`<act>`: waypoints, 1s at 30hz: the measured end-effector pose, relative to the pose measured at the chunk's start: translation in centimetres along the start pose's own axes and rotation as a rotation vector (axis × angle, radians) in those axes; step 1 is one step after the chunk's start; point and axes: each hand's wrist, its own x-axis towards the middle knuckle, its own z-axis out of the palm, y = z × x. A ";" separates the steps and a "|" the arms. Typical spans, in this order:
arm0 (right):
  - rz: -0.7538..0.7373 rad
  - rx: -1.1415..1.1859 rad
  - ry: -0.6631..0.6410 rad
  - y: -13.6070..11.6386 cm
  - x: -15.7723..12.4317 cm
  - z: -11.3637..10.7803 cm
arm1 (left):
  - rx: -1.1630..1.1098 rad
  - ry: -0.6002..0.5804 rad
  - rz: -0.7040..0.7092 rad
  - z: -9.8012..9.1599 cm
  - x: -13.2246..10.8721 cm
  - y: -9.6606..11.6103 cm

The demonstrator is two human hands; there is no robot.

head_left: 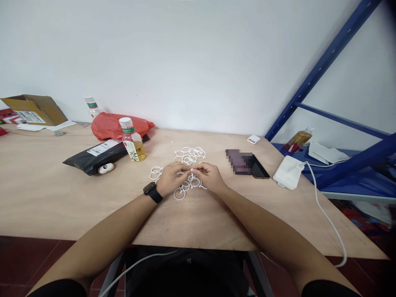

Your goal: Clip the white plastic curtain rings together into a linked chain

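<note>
My left hand (173, 177), with a dark watch on its wrist, and my right hand (208, 176) meet over the middle of the table. Both hands pinch one white plastic ring (192, 173) between thumbs and forefingers. Part of that ring is hidden by my fingers. Several more white rings (180, 194) with small tabs lie around and under my hands. A looser group of white rings (189, 158) is spread just beyond my fingertips. A few others rest to the left of my left hand.
Left of the rings stand a drink bottle (135, 144), a black parcel bag (93, 159), an earbud case (105, 168) and a red plastic bag (107, 126). To the right lie a phone (260, 167), a white power adapter (288, 172) with a cable, and a blue rack (340, 117).
</note>
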 end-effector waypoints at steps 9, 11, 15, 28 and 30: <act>-0.056 -0.054 -0.054 -0.1 0.0 -0.4 | 0.036 0.008 0.038 -0.1 0.2 0.0; -0.072 -0.070 -0.061 -0.2 0.0 -0.4 | 0.029 0.013 0.036 -0.1 0.2 -0.1; -0.078 -0.095 -0.039 -0.3 0.0 -0.3 | 0.020 0.003 0.042 0.0 0.1 -0.3; -0.179 -0.313 0.048 0.1 -0.1 0.1 | 0.154 -0.006 0.045 0.7 0.3 -1.2; -0.248 -0.435 0.049 0.2 0.1 -0.5 | 0.239 -0.033 0.013 0.5 0.3 -1.7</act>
